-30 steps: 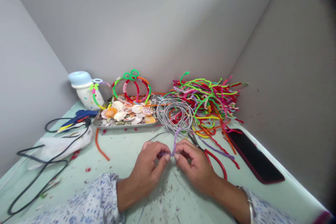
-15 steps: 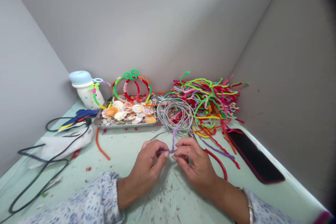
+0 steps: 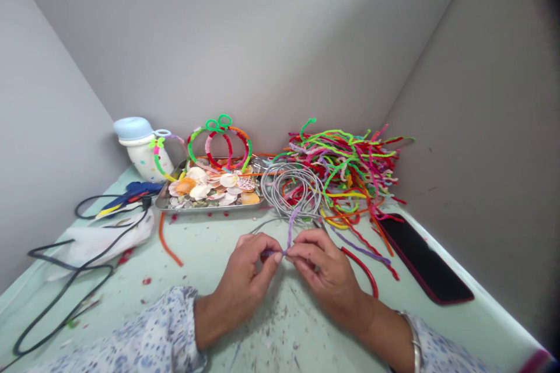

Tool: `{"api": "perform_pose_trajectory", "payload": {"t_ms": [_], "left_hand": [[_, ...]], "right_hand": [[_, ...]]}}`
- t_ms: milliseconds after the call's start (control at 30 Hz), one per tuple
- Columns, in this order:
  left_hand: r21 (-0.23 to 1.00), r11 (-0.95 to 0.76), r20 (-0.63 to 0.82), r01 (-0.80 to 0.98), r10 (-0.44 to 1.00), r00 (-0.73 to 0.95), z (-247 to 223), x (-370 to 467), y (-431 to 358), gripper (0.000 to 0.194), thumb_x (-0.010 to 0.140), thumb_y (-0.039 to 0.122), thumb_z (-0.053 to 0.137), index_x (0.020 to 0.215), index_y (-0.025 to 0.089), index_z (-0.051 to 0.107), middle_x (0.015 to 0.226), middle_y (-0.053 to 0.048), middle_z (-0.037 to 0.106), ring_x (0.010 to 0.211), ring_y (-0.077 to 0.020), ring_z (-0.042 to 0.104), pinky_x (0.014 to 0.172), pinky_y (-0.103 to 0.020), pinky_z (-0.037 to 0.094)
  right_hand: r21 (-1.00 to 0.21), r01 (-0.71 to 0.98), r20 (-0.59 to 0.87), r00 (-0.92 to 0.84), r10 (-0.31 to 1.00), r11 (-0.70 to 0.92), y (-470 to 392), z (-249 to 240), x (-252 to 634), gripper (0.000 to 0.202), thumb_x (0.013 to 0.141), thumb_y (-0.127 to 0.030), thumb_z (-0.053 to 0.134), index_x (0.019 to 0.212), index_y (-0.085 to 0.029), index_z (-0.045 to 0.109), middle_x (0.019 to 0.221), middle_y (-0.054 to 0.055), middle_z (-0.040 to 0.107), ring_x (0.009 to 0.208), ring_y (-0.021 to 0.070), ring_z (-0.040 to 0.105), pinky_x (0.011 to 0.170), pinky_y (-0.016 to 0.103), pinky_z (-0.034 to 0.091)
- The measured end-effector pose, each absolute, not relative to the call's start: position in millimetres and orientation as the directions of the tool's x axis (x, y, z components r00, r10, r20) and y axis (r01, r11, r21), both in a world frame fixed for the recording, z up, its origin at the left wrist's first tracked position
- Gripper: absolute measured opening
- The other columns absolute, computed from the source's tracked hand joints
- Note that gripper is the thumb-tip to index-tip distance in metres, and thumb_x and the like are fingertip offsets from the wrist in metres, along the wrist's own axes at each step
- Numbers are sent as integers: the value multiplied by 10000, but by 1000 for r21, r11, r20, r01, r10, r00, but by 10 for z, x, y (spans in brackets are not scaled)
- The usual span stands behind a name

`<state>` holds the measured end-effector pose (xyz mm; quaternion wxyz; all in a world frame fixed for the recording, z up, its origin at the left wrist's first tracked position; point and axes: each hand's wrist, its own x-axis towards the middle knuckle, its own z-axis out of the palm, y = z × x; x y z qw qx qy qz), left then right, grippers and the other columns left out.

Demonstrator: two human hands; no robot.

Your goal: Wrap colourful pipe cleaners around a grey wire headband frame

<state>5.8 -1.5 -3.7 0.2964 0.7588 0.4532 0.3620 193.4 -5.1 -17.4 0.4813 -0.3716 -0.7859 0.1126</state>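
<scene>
Fuzzy purple stem; shiny metal tray; glossy black phone.

Single view, head-worn: desk seen from above its near edge, camera faced forward and down. Both hands framed close at lower centre, walls behind. No second view, so no overlap.

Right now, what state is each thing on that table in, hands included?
Left hand: pinching the purple stem.
Right hand: fingertips at the stem's bend, grip unclear.
Purple stem: bent, one end up.
Grey wire: coiled.
Bottle: lid on.
Tray: full of shells.
Phone: lying flat, dark.
Fuzzy stems: heaped, tangled.
Black cable: loosely looped.
</scene>
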Motion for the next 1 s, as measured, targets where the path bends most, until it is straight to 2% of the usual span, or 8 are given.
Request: {"api": "perform_pose_trajectory", "payload": {"t_ms": [667, 1000], "left_hand": [[781, -412, 279, 469, 902, 329, -32, 51, -15, 175, 934, 308, 492, 872, 202, 617, 827, -34, 635, 851, -216, 537, 763, -347, 415], [787, -415, 281, 456, 900, 334, -35, 50, -8, 174, 938, 295, 491, 875, 195, 618, 825, -34, 629, 848, -213, 525, 777, -357, 404]], "right_hand": [[-530, 492, 680, -240, 693, 690, -54, -164, 1957, 189, 898, -143, 586, 995, -262, 695, 932, 48, 606, 816, 167, 635, 672, 279, 564], [-540, 496, 673, -232, 702, 680, -58, -133, 1943, 156, 888, -126, 606, 970, -228, 690, 930, 53, 606, 821, 164, 636, 682, 274, 557]]}}
